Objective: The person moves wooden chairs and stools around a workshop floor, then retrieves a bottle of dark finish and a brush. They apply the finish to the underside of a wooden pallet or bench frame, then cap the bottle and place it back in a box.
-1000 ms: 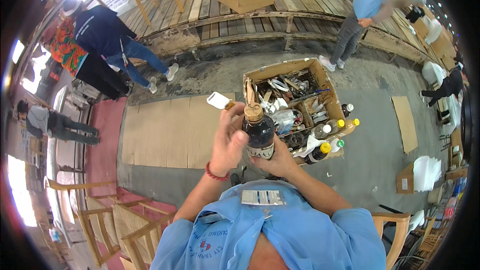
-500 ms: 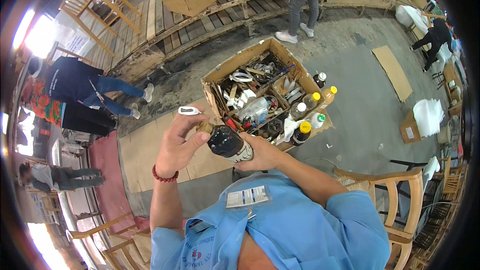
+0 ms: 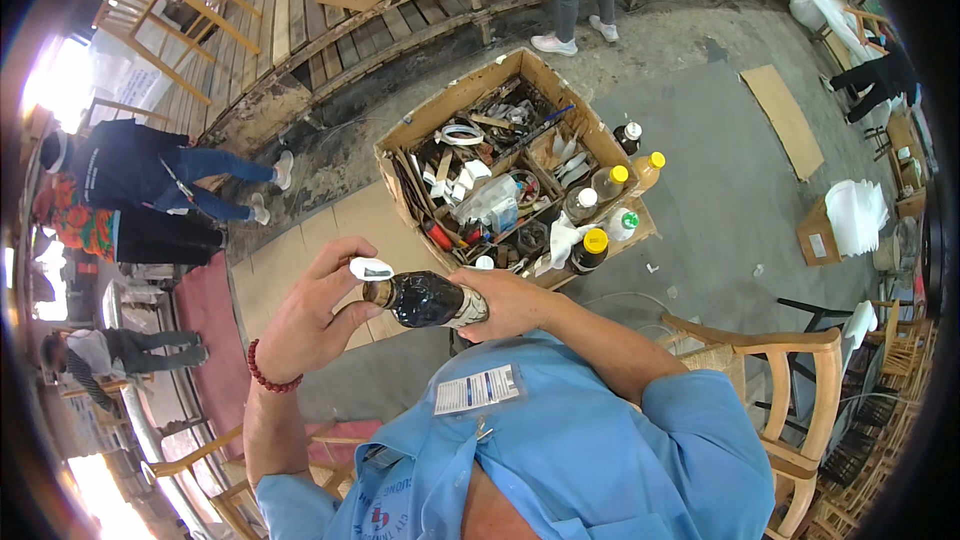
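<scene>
A dark glass bottle [image 3: 425, 299] with a pale label lies nearly level in front of my chest, its neck pointing left. My right hand [image 3: 508, 304] wraps around the bottle's base end. My left hand [image 3: 312, 302] is at the bottle's mouth, thumb and fingers bent on either side of the neck. Between its fingers it holds a small white oval piece [image 3: 371, 269] with a dark patch, right beside the bottle's mouth. I cannot make out whether that piece touches the glass, or exactly what it is.
Beyond my hands stands a cardboard box [image 3: 400, 130] of mixed tools and scraps. Several capped bottles [image 3: 610, 180] line its right side. A wooden chair [image 3: 800, 390] is close on my right. People [image 3: 150, 165] stand at left; a slatted wooden platform [image 3: 330, 60] runs across the back.
Both hands and the bottle have shifted left, and the bottle has turned closer to level. The white piece now sits closer to the bottle's mouth. My view has tilted slightly.
</scene>
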Available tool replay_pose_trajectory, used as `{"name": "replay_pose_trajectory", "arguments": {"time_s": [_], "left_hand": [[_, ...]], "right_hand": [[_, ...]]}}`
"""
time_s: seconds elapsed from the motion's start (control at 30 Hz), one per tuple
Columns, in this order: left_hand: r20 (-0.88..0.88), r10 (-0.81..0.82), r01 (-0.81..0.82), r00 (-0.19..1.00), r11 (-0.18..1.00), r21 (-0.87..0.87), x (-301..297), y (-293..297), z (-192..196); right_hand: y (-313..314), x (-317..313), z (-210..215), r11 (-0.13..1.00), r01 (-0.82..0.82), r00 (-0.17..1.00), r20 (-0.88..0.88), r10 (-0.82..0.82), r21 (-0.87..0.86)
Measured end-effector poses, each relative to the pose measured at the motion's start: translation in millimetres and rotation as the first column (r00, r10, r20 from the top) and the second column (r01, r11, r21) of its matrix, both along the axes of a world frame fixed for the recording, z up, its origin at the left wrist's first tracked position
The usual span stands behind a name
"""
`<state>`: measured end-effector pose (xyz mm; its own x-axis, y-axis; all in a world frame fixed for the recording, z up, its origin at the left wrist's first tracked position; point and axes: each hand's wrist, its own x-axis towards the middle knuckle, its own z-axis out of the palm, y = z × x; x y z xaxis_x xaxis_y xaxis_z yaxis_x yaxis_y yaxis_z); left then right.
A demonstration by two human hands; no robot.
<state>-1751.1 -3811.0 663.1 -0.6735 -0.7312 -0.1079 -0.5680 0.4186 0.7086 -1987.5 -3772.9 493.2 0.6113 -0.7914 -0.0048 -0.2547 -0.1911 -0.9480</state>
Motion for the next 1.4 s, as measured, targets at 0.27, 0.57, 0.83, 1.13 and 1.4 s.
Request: {"name": "replay_pose_trajectory", "arguments": {"time_s": [0.27,0.57,0.83,1.13,1.4], "left_hand": [[0.081,0.020,-0.015,0.996,0.998,-0.063,4.4,11.0,-0.3],[0.006,0.331,-0.329,0.943,0.940,-0.089,40.6,56.6,-23.5],[0.041,0.329,-0.316,0.944,0.931,-0.184,146.6,86.3,-47.9],[0.005,0.746,-0.729,0.666,0.652,-0.209,235.0,133.8,-63.3],[-0.048,0.720,-0.718,0.693,0.681,-0.147,280.1,142.0,-55.7]], "right_hand": [[-6.7,-0.2,-3.9,0.998,-0.064,0.998,-0.012,0.064,0.027],[-10.9,39.1,-5.5,0.994,-0.077,0.996,0.046,0.073,0.080],[2.8,140.0,-18.9,0.973,-0.180,0.983,0.049,0.175,0.145],[17.6,269.4,-40.6,0.961,-0.270,0.956,0.141,0.258,0.068],[10.9,328.9,-41.9,0.952,-0.305,0.944,0.142,0.298,0.033]]}}
